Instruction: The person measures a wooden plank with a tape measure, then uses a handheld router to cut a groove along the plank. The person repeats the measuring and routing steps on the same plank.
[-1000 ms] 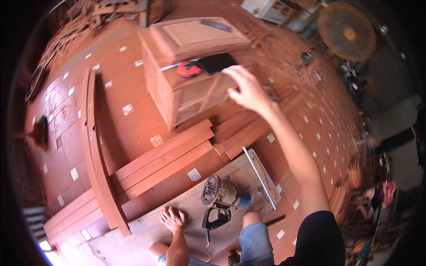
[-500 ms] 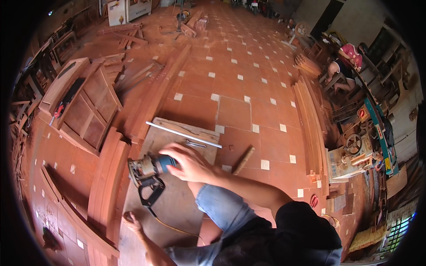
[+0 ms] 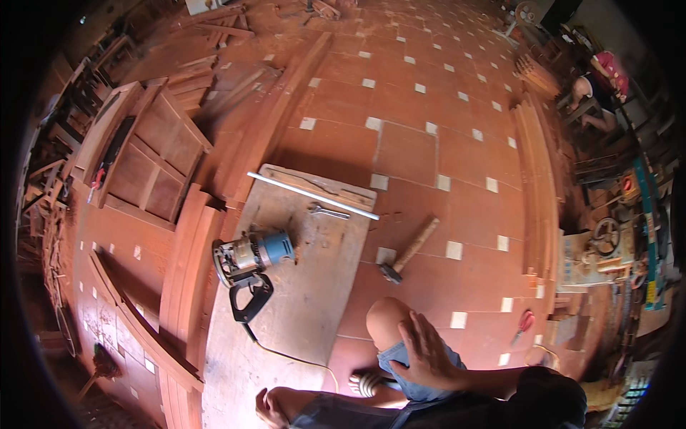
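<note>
A router (image 3: 254, 254) with a blue motor housing and a black loop handle lies on its side on the wooden board (image 3: 300, 300); its cord trails toward me. My right hand (image 3: 427, 350) rests on my right knee, fingers stretched, holding nothing. Low in the picture, my left hand (image 3: 269, 409) is beside my left knee with curled fingers; whatever they may hold is hidden. Toward the board's far end lie a spanner (image 3: 329, 211) and a thin white rod (image 3: 314, 195). On the floor to the right is a hammer (image 3: 411, 250) with a wooden handle.
Long timber beams (image 3: 187, 279) run along the board's left side, with a wooden panel frame (image 3: 146, 164) beyond. Stacked planks (image 3: 536, 186) line the right. A seated person (image 3: 600, 86) works at far right. Red-handled scissors (image 3: 525, 322) lie on the tiles.
My right hand has let go of the router and moved back to my right knee. My left hand has drawn back toward my left knee. The view has shifted, showing the whole hammer.
</note>
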Tool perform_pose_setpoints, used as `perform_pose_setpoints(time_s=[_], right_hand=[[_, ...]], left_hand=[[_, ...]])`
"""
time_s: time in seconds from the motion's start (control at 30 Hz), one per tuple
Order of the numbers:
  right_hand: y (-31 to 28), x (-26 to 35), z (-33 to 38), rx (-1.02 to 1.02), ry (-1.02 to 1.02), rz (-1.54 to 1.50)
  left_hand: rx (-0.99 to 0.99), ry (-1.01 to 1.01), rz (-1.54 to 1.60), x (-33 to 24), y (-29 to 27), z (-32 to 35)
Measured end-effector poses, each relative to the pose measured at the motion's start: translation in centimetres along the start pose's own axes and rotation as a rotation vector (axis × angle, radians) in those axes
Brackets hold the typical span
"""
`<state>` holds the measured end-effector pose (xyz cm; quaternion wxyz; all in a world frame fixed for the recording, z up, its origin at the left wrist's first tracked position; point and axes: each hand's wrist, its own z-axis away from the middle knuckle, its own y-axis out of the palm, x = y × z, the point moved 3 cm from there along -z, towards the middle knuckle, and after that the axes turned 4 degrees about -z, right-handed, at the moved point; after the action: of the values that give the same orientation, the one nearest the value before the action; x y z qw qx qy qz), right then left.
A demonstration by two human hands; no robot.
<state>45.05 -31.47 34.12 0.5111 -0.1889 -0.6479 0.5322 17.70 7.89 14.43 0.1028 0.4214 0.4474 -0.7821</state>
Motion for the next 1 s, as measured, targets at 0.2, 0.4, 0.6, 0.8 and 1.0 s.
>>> perform_pose_setpoints(time_s=[0.2, 0.4, 0.6, 0.8, 1.0], right_hand=[[-9.8, 4.0, 2.7, 0.156, 0.053, 0.039], [-14.3, 8.1, 9.2, 0.322, 0.207, 0.044], [-21.0, 10.7, 15.4, 0.492, 0.642, -0.310], [-24.1, 9.4, 21.0, 0.285, 0.888, -0.291], [-31.9, 14.2, 26.5, -0.063, 0.864, -0.440]], left_hand=[[0.059, 0.247, -0.201, -20.0, 1.5, 2.3], [0.576, 0.400, 0.074, -49.0, -1.0, 10.5], [0.740, 0.491, 0.237, -65.8, -13.2, 17.4], [0.827, 0.601, 0.117, -69.4, -19.3, 19.9], [1.343, 0.679, -0.221, -63.9, -20.6, 26.3]])
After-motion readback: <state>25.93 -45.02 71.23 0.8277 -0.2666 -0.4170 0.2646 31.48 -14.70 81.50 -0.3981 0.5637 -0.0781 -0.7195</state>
